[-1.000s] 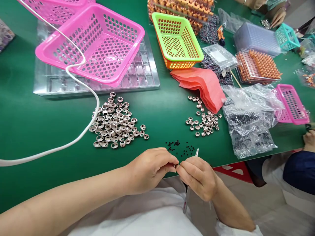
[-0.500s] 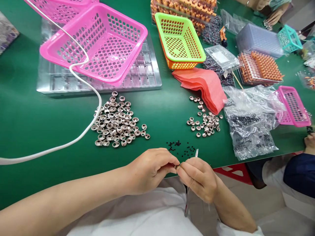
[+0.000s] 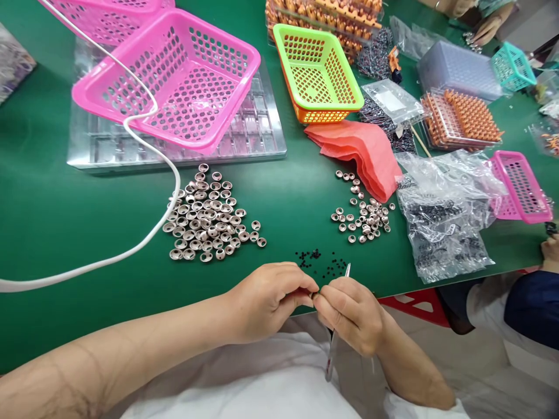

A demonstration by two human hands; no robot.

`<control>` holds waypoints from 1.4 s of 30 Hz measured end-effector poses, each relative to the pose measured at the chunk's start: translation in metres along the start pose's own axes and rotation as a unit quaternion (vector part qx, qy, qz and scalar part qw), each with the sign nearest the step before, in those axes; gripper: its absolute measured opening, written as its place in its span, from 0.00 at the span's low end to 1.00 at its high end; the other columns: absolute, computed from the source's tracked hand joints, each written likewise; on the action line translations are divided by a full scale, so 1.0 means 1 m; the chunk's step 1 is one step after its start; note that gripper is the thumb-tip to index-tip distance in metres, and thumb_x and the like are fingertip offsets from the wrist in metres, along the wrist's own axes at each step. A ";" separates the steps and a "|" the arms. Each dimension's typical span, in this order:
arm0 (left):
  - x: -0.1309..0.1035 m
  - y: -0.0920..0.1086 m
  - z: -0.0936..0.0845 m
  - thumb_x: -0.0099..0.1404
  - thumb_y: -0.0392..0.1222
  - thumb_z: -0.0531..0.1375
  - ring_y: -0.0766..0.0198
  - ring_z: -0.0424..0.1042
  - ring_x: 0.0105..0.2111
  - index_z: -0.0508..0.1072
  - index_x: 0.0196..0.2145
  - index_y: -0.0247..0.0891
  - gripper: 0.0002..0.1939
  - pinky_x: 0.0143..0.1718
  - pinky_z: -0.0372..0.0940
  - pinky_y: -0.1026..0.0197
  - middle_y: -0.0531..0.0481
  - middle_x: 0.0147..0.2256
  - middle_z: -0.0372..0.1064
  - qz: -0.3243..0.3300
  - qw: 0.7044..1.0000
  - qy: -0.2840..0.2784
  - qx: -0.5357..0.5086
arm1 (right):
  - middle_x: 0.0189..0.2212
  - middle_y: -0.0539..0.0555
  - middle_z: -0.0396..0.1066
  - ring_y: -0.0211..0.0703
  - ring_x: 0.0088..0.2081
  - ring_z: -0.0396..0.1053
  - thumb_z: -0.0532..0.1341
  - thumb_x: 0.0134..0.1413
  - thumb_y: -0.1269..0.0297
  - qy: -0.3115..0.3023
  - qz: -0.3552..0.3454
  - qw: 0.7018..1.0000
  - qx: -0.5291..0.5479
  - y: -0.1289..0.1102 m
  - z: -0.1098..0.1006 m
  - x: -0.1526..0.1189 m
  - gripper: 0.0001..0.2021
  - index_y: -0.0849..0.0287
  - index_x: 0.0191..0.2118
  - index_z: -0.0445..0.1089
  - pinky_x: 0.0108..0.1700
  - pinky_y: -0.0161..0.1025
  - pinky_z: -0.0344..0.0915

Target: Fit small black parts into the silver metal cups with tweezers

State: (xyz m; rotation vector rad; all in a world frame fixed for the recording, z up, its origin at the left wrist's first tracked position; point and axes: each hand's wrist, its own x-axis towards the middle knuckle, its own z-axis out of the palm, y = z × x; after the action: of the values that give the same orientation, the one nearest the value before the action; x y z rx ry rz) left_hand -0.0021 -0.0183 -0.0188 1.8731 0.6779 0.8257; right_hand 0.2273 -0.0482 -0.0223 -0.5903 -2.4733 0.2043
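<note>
My left hand (image 3: 273, 302) is closed, thumb and forefinger pinching a small metal ring-shaped part (image 3: 314, 295) mostly hidden by the fingertips. Against that same part press the fingertips of my right hand (image 3: 353, 317), also closed. Tweezers (image 3: 331, 358) lie held in the right hand, tips poking up above the knuckles and the other end hanging down by the white shirt. Just beyond the fingers are scattered tiny black pieces (image 3: 334, 267). Farther left sits a large pile of metal rings (image 3: 209, 218), and a smaller group of rings (image 3: 371, 220) is at the right.
A white cable (image 3: 163, 157) crosses the left side, over a pink basket (image 3: 196, 110) on a clear compartment tray (image 3: 262, 139). Beyond are a green basket (image 3: 317, 70), red cloth (image 3: 362, 151) and plastic bags (image 3: 445, 221). Another person's arm (image 3: 551, 250) shows at the right edge.
Both hands keep their pinch on the small part in nearly the same place. The tweezers have shifted very slightly left.
</note>
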 end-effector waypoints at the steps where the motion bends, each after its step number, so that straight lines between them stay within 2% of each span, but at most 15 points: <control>1: 0.000 -0.001 0.000 0.69 0.30 0.59 0.65 0.72 0.29 0.74 0.40 0.34 0.04 0.33 0.68 0.66 0.49 0.30 0.77 0.000 1.000 -0.004 0.001 | 0.37 0.61 0.71 0.46 0.35 0.68 0.59 0.58 0.77 -0.008 0.005 1.000 0.005 0.001 0.000 0.002 0.13 0.71 0.49 0.71 0.28 0.44 0.66; 5: 0.001 -0.004 0.001 0.70 0.31 0.59 0.65 0.72 0.29 0.76 0.39 0.32 0.05 0.33 0.67 0.67 0.48 0.29 0.76 -0.017 1.000 -0.013 0.002 | 0.32 0.57 0.72 0.44 0.31 0.66 0.57 0.60 0.77 -0.017 0.034 0.999 0.032 0.003 0.002 0.007 0.10 0.66 0.47 0.70 0.28 0.43 0.66; 8: 0.003 -0.004 -0.001 0.69 0.31 0.61 0.67 0.73 0.29 0.77 0.39 0.33 0.04 0.32 0.67 0.68 0.49 0.30 0.76 -0.047 0.999 -0.004 -0.018 | 0.31 0.54 0.72 0.41 0.31 0.67 0.58 0.61 0.77 0.009 0.101 0.992 0.080 0.003 0.003 0.007 0.11 0.60 0.48 0.69 0.31 0.40 0.69; 10: 0.004 -0.002 -0.003 0.68 0.32 0.62 0.68 0.74 0.30 0.77 0.39 0.34 0.04 0.33 0.67 0.69 0.50 0.32 0.77 -0.069 0.996 0.002 -0.056 | 0.34 0.54 0.73 0.40 0.32 0.69 0.61 0.60 0.77 0.064 0.157 0.978 0.125 0.000 0.001 0.006 0.14 0.57 0.50 0.69 0.32 0.40 0.71; 13: 0.007 0.003 -0.006 0.68 0.34 0.62 0.67 0.75 0.31 0.78 0.39 0.36 0.04 0.35 0.69 0.68 0.50 0.33 0.78 -0.113 0.987 -0.002 -0.113 | 0.35 0.53 0.73 0.41 0.33 0.70 0.64 0.57 0.78 0.170 0.245 0.940 0.166 -0.006 -0.001 0.003 0.18 0.53 0.50 0.70 0.32 0.40 0.70; 17: 0.007 0.006 -0.008 0.67 0.36 0.63 0.66 0.77 0.33 0.78 0.38 0.36 0.04 0.36 0.70 0.67 0.50 0.34 0.79 -0.173 0.971 -0.003 -0.162 | 0.33 0.52 0.71 0.42 0.33 0.68 0.64 0.56 0.77 0.298 0.319 0.884 0.166 -0.011 0.000 -0.003 0.13 0.53 0.44 0.74 0.33 0.43 0.67; 21: 0.005 0.004 -0.006 0.66 0.38 0.63 0.65 0.77 0.33 0.78 0.39 0.36 0.04 0.37 0.72 0.65 0.49 0.35 0.79 -0.186 0.967 -0.004 -0.173 | 0.31 0.53 0.69 0.43 0.33 0.67 0.61 0.61 0.72 0.363 0.360 0.843 0.168 -0.014 0.005 -0.008 0.08 0.55 0.41 0.76 0.32 0.42 0.64; 24: 0.005 0.002 -0.007 0.67 0.38 0.62 0.64 0.77 0.34 0.77 0.39 0.37 0.05 0.37 0.72 0.64 0.49 0.35 0.79 -0.171 0.973 -0.006 -0.154 | 0.30 0.54 0.68 0.43 0.31 0.65 0.55 0.67 0.64 0.400 0.367 0.814 0.204 -0.014 0.006 -0.010 0.12 0.55 0.40 0.77 0.29 0.40 0.61; 26: 0.006 0.001 -0.011 0.68 0.37 0.61 0.65 0.77 0.34 0.77 0.40 0.37 0.05 0.37 0.72 0.65 0.49 0.35 0.79 -0.154 0.983 -0.010 -0.103 | 0.32 0.55 0.69 0.44 0.32 0.66 0.52 0.69 0.60 0.420 0.374 0.794 0.231 -0.012 0.006 -0.011 0.15 0.55 0.41 0.77 0.29 0.41 0.63; 28: 0.007 0.000 -0.018 0.69 0.37 0.60 0.64 0.77 0.35 0.77 0.41 0.37 0.06 0.38 0.71 0.64 0.49 0.35 0.78 -0.129 0.992 -0.005 -0.007 | 0.36 0.57 0.71 0.47 0.39 0.69 0.51 0.70 0.57 0.440 0.375 0.779 0.242 -0.008 0.005 -0.013 0.17 0.54 0.42 0.78 0.36 0.45 0.68; 31: 0.007 -0.003 -0.034 0.71 0.37 0.57 0.59 0.75 0.37 0.77 0.42 0.35 0.09 0.40 0.71 0.58 0.44 0.37 0.76 -0.096 0.977 0.013 0.190 | 0.43 0.58 0.72 0.50 0.47 0.69 0.50 0.70 0.50 0.469 0.386 0.760 0.233 -0.001 0.002 -0.019 0.21 0.52 0.41 0.79 0.46 0.50 0.69; 34: 0.004 -0.007 -0.051 0.71 0.38 0.54 0.53 0.73 0.39 0.79 0.41 0.32 0.14 0.40 0.70 0.52 0.39 0.38 0.73 -0.098 0.927 0.007 0.362 | 0.39 0.55 0.69 0.43 0.37 0.69 0.50 0.69 0.44 0.480 0.409 0.738 0.243 0.005 -0.002 -0.027 0.23 0.52 0.41 0.79 0.35 0.42 0.68; 36: 0.001 -0.008 -0.060 0.71 0.37 0.53 0.50 0.71 0.39 0.80 0.39 0.31 0.15 0.40 0.70 0.49 0.38 0.38 0.72 -0.097 0.896 -0.004 0.433 | 0.35 0.53 0.68 0.39 0.29 0.68 0.50 0.68 0.44 0.478 0.412 0.726 0.275 0.005 -0.004 -0.033 0.23 0.51 0.43 0.78 0.28 0.38 0.65; 39: 0.001 -0.006 -0.070 0.70 0.36 0.53 0.48 0.71 0.39 0.80 0.35 0.32 0.15 0.40 0.69 0.48 0.39 0.37 0.73 -0.092 0.867 -0.010 0.489 | 0.34 0.52 0.68 0.38 0.26 0.69 0.49 0.69 0.44 0.478 0.419 0.703 0.319 0.006 -0.004 -0.039 0.22 0.51 0.45 0.76 0.24 0.38 0.65; 42: 0.012 0.002 -0.070 0.68 0.37 0.56 0.48 0.71 0.38 0.79 0.34 0.33 0.11 0.40 0.69 0.48 0.40 0.35 0.74 -0.094 0.855 -0.002 0.511 | 0.34 0.52 0.69 0.38 0.26 0.71 0.50 0.69 0.45 0.502 0.417 0.678 0.337 0.011 -0.002 -0.044 0.22 0.54 0.41 0.76 0.24 0.38 0.67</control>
State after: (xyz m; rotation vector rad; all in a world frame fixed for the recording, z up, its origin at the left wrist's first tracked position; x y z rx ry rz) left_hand -0.0487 0.0268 0.0090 2.6580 1.4657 0.3086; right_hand 0.2648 -0.0585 -0.0462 -1.0617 -0.8114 0.8341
